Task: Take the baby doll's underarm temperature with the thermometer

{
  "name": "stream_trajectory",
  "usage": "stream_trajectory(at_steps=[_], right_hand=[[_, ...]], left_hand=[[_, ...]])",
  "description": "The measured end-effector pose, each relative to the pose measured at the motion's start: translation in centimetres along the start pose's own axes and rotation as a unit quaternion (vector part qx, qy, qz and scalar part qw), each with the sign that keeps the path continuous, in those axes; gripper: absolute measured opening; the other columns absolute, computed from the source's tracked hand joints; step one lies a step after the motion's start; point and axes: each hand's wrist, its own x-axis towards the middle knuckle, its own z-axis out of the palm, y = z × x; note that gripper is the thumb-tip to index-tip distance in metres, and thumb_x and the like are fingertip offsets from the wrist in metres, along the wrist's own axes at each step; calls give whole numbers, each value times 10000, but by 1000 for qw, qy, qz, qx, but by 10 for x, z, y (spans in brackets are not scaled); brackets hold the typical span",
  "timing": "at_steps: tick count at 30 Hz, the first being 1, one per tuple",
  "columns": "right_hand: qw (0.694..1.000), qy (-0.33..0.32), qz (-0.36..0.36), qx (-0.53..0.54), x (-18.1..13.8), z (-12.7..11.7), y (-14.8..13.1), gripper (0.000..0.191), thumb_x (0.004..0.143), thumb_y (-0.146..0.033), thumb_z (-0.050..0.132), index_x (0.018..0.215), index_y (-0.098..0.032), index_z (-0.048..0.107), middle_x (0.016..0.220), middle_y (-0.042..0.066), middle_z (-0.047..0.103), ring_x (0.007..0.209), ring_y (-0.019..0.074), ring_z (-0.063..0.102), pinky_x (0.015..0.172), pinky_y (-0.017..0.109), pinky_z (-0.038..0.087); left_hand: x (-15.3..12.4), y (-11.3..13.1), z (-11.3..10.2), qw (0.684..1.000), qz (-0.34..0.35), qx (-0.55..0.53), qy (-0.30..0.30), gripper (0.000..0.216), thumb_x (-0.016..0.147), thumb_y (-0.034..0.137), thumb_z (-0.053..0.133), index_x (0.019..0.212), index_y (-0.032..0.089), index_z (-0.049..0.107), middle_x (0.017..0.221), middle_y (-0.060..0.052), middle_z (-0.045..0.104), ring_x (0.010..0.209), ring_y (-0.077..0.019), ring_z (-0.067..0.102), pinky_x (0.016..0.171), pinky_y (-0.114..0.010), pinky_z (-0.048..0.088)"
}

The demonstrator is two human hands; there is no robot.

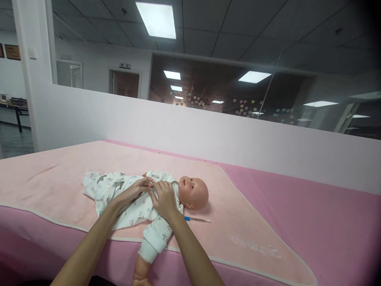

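A baby doll (193, 192) lies on its back on a light pink blanket (244, 222), head to the right. It wears a white printed sleepsuit (133, 208). My left hand (135, 190) and my right hand (165, 198) meet on the doll's chest. The fingers of both pinch the fabric near the collar. One sleeved doll arm (153, 238) hangs over the front edge of the bed. A thin stick with a blue end (196, 219) lies on the blanket just below the doll's head.
The blanket covers a darker pink bed surface (327, 222). A white partition wall (208, 139) runs behind the bed, with glass panels above it. At far left stands a dark table (14, 107) in an open office area.
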Motion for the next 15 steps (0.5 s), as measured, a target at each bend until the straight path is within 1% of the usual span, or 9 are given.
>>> stream_trajectory(at_steps=[2, 5, 8, 10, 12, 14, 15], right_hand=[[1000, 5, -6, -8, 0, 1, 0, 154, 853, -243, 427, 951, -203, 539, 913, 49, 559, 843, 178, 470, 785, 329, 340], [999, 16, -32, -19, 3, 3, -3, 161, 859, -215, 398, 908, -186, 549, 903, 61, 562, 837, 178, 471, 807, 336, 340], [997, 4, -72, -27, 7, 8, -10, 144, 821, -167, 415, 847, -170, 556, 876, 67, 564, 823, 179, 471, 808, 329, 348], [995, -19, -92, -30, 12, 12, -15, 124, 775, -151, 451, 832, -163, 560, 867, 69, 564, 813, 181, 470, 783, 318, 358], [995, -39, -90, -36, 17, 16, -20, 131, 735, -167, 486, 840, -153, 565, 867, 75, 564, 806, 187, 468, 751, 314, 363], [995, -49, -69, -42, 21, 19, -23, 148, 717, -197, 506, 839, -145, 572, 841, 78, 566, 789, 193, 465, 727, 320, 360], [996, -52, -56, -44, 22, 19, -24, 148, 717, -209, 508, 832, -145, 575, 820, 74, 566, 779, 194, 463, 719, 322, 357]], left_hand=[[0, -2, 0, 1000, -5, -6, 15, 318, 668, 214, 562, 980, 191, 507, 833, -19, 579, 826, -179, 546, 753, -295, 405], [0, -3, 3, 999, 8, -7, 44, 332, 681, 234, 559, 1005, 189, 502, 855, -22, 582, 832, -169, 547, 754, -289, 407], [2, -4, 6, 995, 24, -21, 93, 359, 657, 235, 572, 1006, 187, 503, 861, -20, 584, 819, -159, 551, 747, -278, 413], [6, -5, 6, 988, 13, -47, 148, 412, 640, 238, 580, 1038, 186, 487, 869, -22, 581, 799, -155, 559, 728, -275, 422], [9, -2, 8, 974, 4, -60, 216, 443, 636, 241, 582, 1060, 178, 473, 918, -44, 579, 829, -170, 564, 734, -287, 430], [7, 9, 17, 955, 33, -32, 292, 422, 649, 237, 574, 1055, 173, 481, 991, -70, 574, 924, -199, 549, 789, -310, 428], [2, 17, 25, 941, 71, 0, 330, 394, 668, 238, 562, 1051, 180, 493, 1028, -73, 572, 981, -209, 529, 830, -321, 418]])
